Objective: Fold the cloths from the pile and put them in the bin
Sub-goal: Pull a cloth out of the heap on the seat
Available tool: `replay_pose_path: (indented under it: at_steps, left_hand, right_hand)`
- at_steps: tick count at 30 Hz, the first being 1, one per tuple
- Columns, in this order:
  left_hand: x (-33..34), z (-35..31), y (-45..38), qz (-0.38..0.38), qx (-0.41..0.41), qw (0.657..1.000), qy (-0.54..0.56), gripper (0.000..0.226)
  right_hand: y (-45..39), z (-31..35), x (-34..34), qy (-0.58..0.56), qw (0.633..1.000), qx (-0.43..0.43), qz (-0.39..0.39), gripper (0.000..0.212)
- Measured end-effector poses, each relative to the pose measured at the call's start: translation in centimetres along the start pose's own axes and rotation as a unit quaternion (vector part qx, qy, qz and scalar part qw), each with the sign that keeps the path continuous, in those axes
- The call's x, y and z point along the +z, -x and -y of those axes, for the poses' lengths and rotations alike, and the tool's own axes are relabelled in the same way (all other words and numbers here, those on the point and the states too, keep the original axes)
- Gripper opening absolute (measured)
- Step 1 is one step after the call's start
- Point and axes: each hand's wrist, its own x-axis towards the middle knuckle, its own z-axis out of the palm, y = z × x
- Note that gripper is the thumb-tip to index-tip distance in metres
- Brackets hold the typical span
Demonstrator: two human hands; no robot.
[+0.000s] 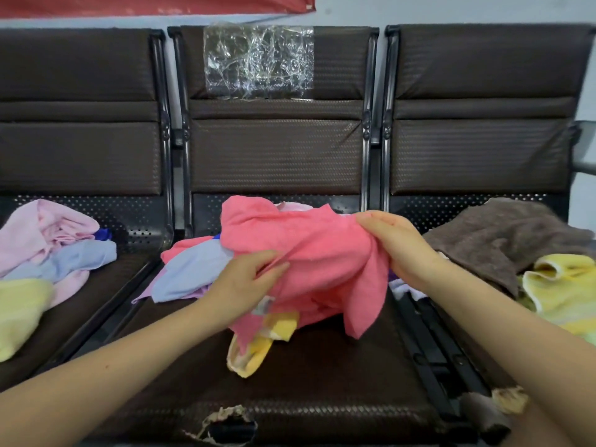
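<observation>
A coral-pink cloth (309,250) is lifted above the pile on the middle seat. My left hand (245,282) pinches a fold along its lower left edge. My right hand (396,246) grips its upper right corner. Under it lie a light blue cloth (190,272), a lilac one and a yellow cloth (254,353) that hangs out at the front. No bin is in view.
The left seat holds pink (42,233), light blue and pale yellow (19,311) cloths. The right seat holds a brown towel (503,240) and a yellow cloth (564,291). The middle seat's front edge (225,424) is torn. Chair backs rise behind.
</observation>
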Motion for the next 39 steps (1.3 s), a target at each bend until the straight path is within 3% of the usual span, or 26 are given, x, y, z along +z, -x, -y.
replay_pose_path:
  at_steps: [3, 8, 12, 14, 17, 20, 23, 27, 30, 34, 37, 39]
  left_hand:
    - [-1.0, 1.3, -0.8, 0.042, -0.042, 0.998, -0.015, 0.045]
    - [-2.0, 5.0, -1.1, 0.102, -0.17, 0.979, -0.05, 0.042]
    - [-2.7, 5.8, -1.6, 0.013, -0.234, 0.972, -0.022, 0.025]
    - [-2.6, 6.3, -1.8, -0.04, -0.265, 0.963, -0.021, 0.019]
    - [-1.4, 7.4, -2.2, -0.048, -0.314, 0.946, -0.055, 0.023]
    - [-0.1, 7.7, -2.7, -0.026, -0.356, 0.932, -0.062, 0.029]
    - [0.4, 7.7, -3.3, -0.022, -0.356, 0.932, -0.06, 0.03]
    - [0.2, 7.8, -3.8, -0.047, -0.355, 0.932, -0.061, 0.028]
    - [0.3, 8.1, -3.7, -0.029, -0.323, 0.936, -0.138, 0.028]
    - [0.6, 7.8, -3.0, -0.056, -0.262, 0.942, -0.201, 0.029]
    - [0.5, 6.5, -3.0, -0.117, -0.226, 0.961, -0.107, 0.026]
    - [0.1, 5.6, -3.3, -0.185, -0.269, 0.944, 0.038, 0.016]
  right_hand:
    - [-1.2, -1.5, -2.9, 0.163, 0.986, 0.023, -0.031, 0.034]
    - [-2.9, -4.3, -6.1, 0.35, 0.933, 0.079, 0.01, 0.049]
    - [-3.2, -6.1, -7.2, 0.354, 0.912, 0.161, 0.131, 0.028]
    - [-3.4, -7.0, -6.9, 0.369, 0.906, 0.169, 0.118, 0.028]
    - [-3.6, -8.8, -5.6, 0.316, 0.932, 0.175, 0.019, 0.026]
    - [-3.9, -9.8, -4.1, 0.12, 0.966, 0.23, -0.007, 0.012]
    - [-4.6, -9.4, -2.7, 0.002, 0.969, 0.246, -0.03, 0.035]
    - [-4.8, -9.5, -2.0, 0.018, 0.974, 0.22, -0.053, 0.021]
    - [-4.7, -9.9, -2.4, 0.019, 0.973, 0.213, -0.088, 0.007]
    - [-4.9, -9.5, -3.0, -0.039, 0.961, 0.25, -0.113, 0.022]
    - [-4.9, -8.8, -2.8, -0.07, 0.954, 0.272, -0.104, 0.029]
    - [-4.8, -8.1, -2.7, -0.064, 0.951, 0.292, -0.082, 0.032]
